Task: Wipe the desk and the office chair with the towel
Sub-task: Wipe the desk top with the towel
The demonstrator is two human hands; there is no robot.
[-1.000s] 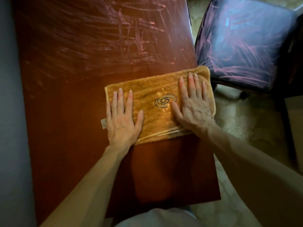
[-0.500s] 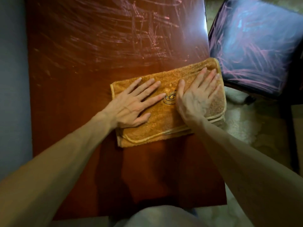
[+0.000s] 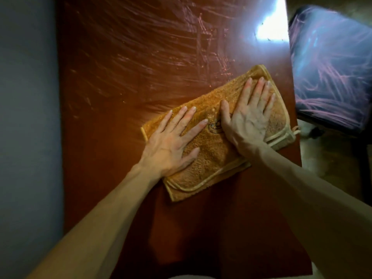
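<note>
A folded orange towel (image 3: 213, 158) lies tilted on the reddish-brown desk (image 3: 112, 150), close to the desk's right edge. My left hand (image 3: 173, 143) presses flat on the towel's lower left part, fingers spread. Flat on its upper right part lies my right hand (image 3: 249, 115). Pink chalky streaks cover the far half of the desk. The near half looks smooth. The dark office chair seat (image 3: 330, 67) stands to the right of the desk, smeared with pink and blue streaks.
A grey wall (image 3: 26, 117) runs along the desk's left edge. A bright glare (image 3: 269, 27) sits on the desk's far right corner. Beige floor (image 3: 330, 164) shows between desk and chair.
Both hands have pushed the towel rightward and turned it, so its right end points further up. It was level a second ago. The left arm has swung across.
</note>
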